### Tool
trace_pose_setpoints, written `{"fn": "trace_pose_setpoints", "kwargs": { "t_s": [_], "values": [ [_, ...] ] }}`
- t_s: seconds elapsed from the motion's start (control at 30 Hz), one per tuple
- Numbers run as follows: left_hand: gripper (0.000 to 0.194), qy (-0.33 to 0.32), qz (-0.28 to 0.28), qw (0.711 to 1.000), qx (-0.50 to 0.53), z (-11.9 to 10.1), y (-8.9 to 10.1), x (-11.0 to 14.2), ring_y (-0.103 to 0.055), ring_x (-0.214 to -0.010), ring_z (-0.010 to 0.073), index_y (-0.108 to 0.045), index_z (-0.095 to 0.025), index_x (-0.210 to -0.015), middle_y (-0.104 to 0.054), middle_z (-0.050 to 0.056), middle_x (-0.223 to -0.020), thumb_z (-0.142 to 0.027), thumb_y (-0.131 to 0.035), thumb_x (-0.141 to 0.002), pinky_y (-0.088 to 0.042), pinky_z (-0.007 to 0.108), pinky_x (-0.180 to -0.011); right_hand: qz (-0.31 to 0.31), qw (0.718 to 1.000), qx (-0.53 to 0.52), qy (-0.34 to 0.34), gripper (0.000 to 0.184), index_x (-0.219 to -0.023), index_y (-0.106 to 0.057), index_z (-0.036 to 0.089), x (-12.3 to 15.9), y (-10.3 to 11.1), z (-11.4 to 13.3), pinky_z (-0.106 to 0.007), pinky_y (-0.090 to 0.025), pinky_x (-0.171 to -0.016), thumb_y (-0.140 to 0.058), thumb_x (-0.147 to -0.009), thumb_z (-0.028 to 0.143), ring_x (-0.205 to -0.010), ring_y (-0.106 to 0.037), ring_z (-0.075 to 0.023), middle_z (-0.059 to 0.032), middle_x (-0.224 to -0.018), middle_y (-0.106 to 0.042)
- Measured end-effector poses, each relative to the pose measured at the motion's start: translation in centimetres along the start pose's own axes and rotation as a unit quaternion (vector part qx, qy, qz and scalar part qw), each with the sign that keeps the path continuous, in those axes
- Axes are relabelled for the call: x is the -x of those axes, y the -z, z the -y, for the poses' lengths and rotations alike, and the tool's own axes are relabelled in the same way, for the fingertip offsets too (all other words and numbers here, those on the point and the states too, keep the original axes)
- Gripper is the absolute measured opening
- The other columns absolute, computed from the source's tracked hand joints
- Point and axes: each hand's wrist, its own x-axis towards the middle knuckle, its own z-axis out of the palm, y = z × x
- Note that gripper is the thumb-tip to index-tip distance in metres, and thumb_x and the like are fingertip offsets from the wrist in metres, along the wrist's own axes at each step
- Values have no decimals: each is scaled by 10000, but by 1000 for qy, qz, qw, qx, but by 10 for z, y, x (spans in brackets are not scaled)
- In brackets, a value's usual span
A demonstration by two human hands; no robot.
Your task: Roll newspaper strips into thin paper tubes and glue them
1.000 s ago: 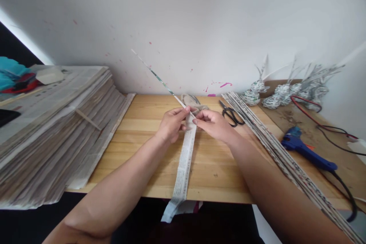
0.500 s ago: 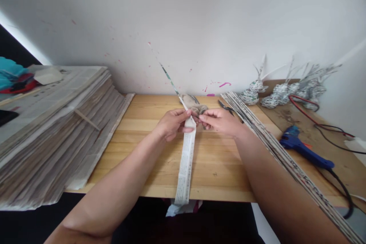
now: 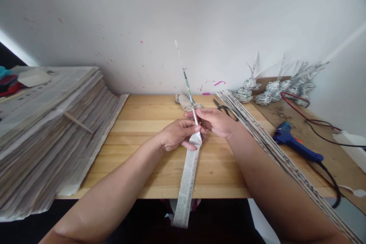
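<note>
Head camera shows the left hand [image 3: 178, 134] pinching a newspaper strip [image 3: 187, 183] between thumb and fingers, at the point where the strip folds and narrows into a thin rolled tube [image 3: 187, 84]. Just above and to its right, the right hand [image 3: 215, 121] has its fingers closed around the lower part of that tube, which points up and away, leaning slightly left. The flat length of the strip hangs toward the person, past the front edge of the wooden worktop [image 3: 148, 160]. Just beyond the hands lies a crumpled cloth [image 3: 185, 101]; near the right hand are black-handled scissors [image 3: 224, 108], beside a bundle of paper sticks [image 3: 274, 145]. Farther right are a blue glue gun [image 3: 297, 145] and woven paper figures [image 3: 274, 93]. A tall newspaper stack [image 3: 57, 137] fills the left side.
</note>
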Motion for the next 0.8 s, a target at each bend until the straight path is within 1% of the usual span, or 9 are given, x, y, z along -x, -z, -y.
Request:
{"fn": "trace_pose_setpoints", "kwargs": {
  "t_s": [0.13, 0.2, 0.27, 0.33, 0.43, 0.53, 0.67, 0.8],
  "values": [
    [401, -13, 18, 999, -31, 4, 1, -2, -641, -691, 136, -705, -145, -952, -701, 108, -931, -512, -694, -788, -491, 171, -448, 5, 1000, 3, -4, 395, -1054, -720, 148, 1, -1, 2, -239, -451, -428, -662, -833, 472, -450, -508, -99, 11, -597, -595],
    [398, -15, 21, 999, -28, 5, 1, -3, -657, -707, 148, -697, -153, -961, -705, 109, -931, -515, -685, -796, -482, 168, -442, 2, 1000, -1, 3, 395, -1061, -717, 142, 1, -1, 2, -233, -452, -424, -655, -843, 466, -450, -509, -95, 10, -604, -600],
    [389, -7, 23, 1000, -13, 4, 0, -2, -683, -790, 185, -686, -152, -961, -706, 118, -955, -506, -688, -799, -519, 196, -490, 10, 1000, -4, 7, 400, -1082, -709, 141, 2, 0, 2, -229, -453, -419, -634, -862, 467, -446, -512, -97, 14, -585, -594],
    [386, 2, 28, 1000, 6, 3, -2, -1, -694, -847, 215, -677, -142, -955, -705, 131, -987, -493, -698, -796, -561, 250, -563, 28, 1000, -2, 3, 403, -1092, -705, 137, 2, 1, 2, -230, -457, -415, -622, -871, 464, -439, -521, -105, 16, -551, -587],
    [387, 9, 31, 999, 21, 2, -5, 0, -702, -812, 214, -674, -125, -944, -711, 143, -977, -481, -705, -796, -579, 309, -633, 31, 999, -4, -6, 381, -1040, -717, 125, 2, 2, 1, -231, -459, -419, -661, -844, 447, -436, -530, -108, 5, -550, -604],
    [392, 6, 26, 999, 17, 3, -5, -1, -705, -786, 207, -689, -115, -941, -719, 143, -946, -482, -701, -801, -575, 315, -656, -6, 1000, -27, -8, 357, -949, -735, 130, 1, 2, 1, -219, -442, -430, -733, -776, 442, -448, -520, -95, 5, -564, -606],
    [389, 3, 27, 1000, -9, 5, -4, -1, -705, -819, 214, -709, -114, -946, -724, 145, -954, -475, -702, -802, -569, 311, -674, -75, 996, -52, -13, 352, -838, -752, 135, -2, 2, 2, -179, -377, -433, -817, -671, 439, -497, -489, -71, 22, -552, -550],
    [391, 7, 22, 999, -25, 5, -4, 0, -702, -835, 209, -715, -121, -965, -731, 134, -938, -469, -719, -787, -566, 316, -703, -105, 994, -35, -11, 350, -776, -747, 138, -3, 3, 1, -171, -300, -421, -836, -644, 450, -515, -446, -61, 34, -552, -488]
  ]
}}
